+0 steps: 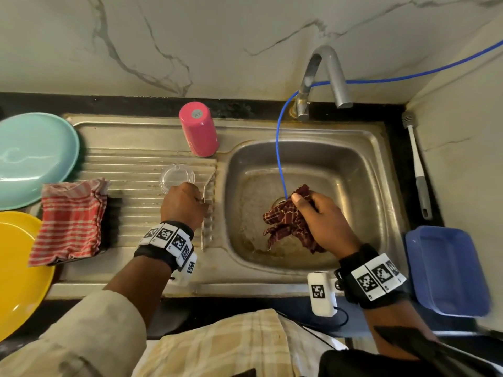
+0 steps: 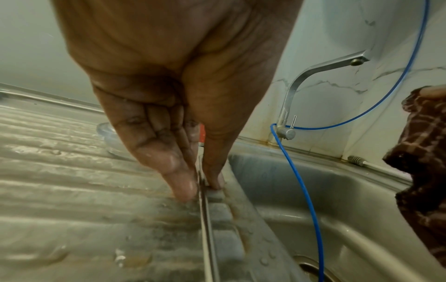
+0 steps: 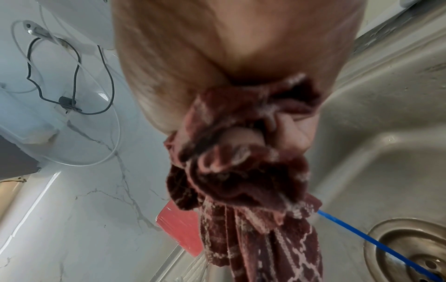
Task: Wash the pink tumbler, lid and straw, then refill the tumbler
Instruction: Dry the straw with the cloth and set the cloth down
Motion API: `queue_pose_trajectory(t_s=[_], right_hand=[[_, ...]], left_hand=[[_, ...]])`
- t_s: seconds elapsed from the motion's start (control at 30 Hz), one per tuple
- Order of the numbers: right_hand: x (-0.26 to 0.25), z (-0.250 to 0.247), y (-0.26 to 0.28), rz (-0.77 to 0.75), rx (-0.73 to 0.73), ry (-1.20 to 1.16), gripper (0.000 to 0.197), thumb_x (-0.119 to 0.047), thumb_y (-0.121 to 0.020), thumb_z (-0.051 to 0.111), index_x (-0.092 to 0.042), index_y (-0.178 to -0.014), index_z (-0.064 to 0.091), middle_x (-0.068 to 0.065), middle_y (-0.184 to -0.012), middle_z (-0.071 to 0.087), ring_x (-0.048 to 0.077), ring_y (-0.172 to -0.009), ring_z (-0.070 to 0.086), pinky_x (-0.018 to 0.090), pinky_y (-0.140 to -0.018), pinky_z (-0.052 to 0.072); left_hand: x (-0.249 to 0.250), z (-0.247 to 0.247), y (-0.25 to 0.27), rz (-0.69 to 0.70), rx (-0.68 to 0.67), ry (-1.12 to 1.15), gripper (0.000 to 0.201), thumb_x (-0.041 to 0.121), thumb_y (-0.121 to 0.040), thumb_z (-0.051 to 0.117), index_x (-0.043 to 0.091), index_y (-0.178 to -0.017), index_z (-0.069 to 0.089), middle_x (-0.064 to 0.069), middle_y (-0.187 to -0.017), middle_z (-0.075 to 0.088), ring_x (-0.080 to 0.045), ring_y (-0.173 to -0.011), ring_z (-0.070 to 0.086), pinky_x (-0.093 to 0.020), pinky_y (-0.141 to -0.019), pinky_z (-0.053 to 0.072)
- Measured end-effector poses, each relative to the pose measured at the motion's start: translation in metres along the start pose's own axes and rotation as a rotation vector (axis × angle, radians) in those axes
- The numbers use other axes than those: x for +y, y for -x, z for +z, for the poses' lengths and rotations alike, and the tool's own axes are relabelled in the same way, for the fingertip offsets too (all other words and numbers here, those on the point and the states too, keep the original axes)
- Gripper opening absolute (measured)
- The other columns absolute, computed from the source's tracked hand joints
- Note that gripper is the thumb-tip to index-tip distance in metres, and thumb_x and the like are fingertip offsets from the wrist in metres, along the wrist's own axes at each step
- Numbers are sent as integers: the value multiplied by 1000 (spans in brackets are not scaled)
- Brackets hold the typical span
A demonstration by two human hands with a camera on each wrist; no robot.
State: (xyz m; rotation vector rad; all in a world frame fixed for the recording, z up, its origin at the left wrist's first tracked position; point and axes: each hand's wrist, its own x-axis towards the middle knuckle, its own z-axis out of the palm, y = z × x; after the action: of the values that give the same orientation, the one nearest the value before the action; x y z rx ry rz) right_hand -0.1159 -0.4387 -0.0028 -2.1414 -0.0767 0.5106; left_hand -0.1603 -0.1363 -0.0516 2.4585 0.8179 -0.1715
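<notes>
Pink tumbler upside down on the drainboard by the clear lid, left hand fingers pinching the metal straw flat there, right hand clutching a maroon cloth over the sink basin.

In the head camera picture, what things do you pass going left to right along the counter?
Teal plate → red striped cloth → clear lid → pink tumbler → maroon cloth → white brush → blue tray.
</notes>
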Motion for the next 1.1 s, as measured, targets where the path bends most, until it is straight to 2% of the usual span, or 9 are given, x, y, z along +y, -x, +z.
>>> queue_pose_trajectory(t_s=[0.27, 0.37, 0.47, 0.53, 0.6, 0.67, 0.77, 0.93, 1.1], right_hand=[[-10, -30, 19, -41, 128, -47, 18, -40, -109, 56, -36, -94, 65, -17, -84, 69, -18, -77, 64, 2, -65, 44], [-10, -53, 38, -54, 234, -42, 14, -48, -108, 54, -38, -106, 65, -11, -87, 71, -8, -71, 68, 11, -61, 47], [-1, -85, 62, -83, 362, -74, 15, -44, -108, 54, -36, -102, 65, -6, -74, 73, 6, -59, 68, 26, -54, 54], [8, -106, 80, -80, 452, -46, 15, -47, -106, 54, -37, -101, 64, -15, -76, 74, 7, -61, 69, 28, -54, 57], [24, -127, 98, -60, 539, -38, 27, -57, -103, 56, -32, -107, 66, -12, -83, 77, 12, -66, 73, 34, -54, 60], [49, -145, 114, -54, 623, 24, 27, -53, -102, 61, -30, -114, 65, -5, -96, 77, 20, -80, 76, 43, -65, 63], [83, -169, 135, -33, 706, 199, 22, -35, -101, 66, -24, -120, 67, -2, -108, 70, 18, -96, 71, 43, -84, 60], [127, -185, 143, 52, 586, 333, 29, -29, -100, 68, -21, -127, 64, -7, -118, 62, 10, -101, 61, 13, -82, 43], [172, -174, 130, 220, 387, 476, 36, -31, -97, 69, -23, -132, 65, -1, -142, 56, 23, -123, 58, 29, -96, 46]], left_hand=[[29, -5, 14, 152, 16, 26, 28, 49, -85, 83, 24, -82, 70, 3, -74, 70, -25, -77, 68, -37, -73, 57], [58, -2, 28, 303, 4, 91, 35, 43, -87, 81, 20, -67, 63, 5, -57, 63, -24, -63, 64, -31, -61, 48], [94, 7, 45, 487, -16, 123, 37, 38, -87, 82, 17, -65, 61, 4, -52, 58, -20, -54, 59, -28, -58, 42], [116, 15, 57, 576, -50, 125, 31, 41, -88, 81, 21, -70, 65, 8, -55, 60, -14, -54, 60, -28, -58, 44], [135, 27, 67, 640, -96, 116, 28, 43, -89, 79, 24, -73, 65, 11, -60, 63, -13, -60, 62, -30, -61, 51], [153, 39, 77, 697, -139, 117, 26, 43, -88, 79, 26, -75, 66, 11, -63, 65, -11, -62, 64, -33, -62, 55], [175, 56, 90, 756, -204, 95, 24, 44, -88, 78, 25, -77, 68, 11, -64, 67, -5, -60, 63, -31, -61, 57], [201, 82, 105, 820, -288, 121, 27, 48, -88, 77, 29, -73, 65, 13, -59, 63, -1, -55, 60, -22, -51, 44], [215, 101, 111, 810, -357, 87, 27, 52, -88, 77, 31, -76, 66, 14, -66, 66, -2, -57, 62, -27, -57, 54]])
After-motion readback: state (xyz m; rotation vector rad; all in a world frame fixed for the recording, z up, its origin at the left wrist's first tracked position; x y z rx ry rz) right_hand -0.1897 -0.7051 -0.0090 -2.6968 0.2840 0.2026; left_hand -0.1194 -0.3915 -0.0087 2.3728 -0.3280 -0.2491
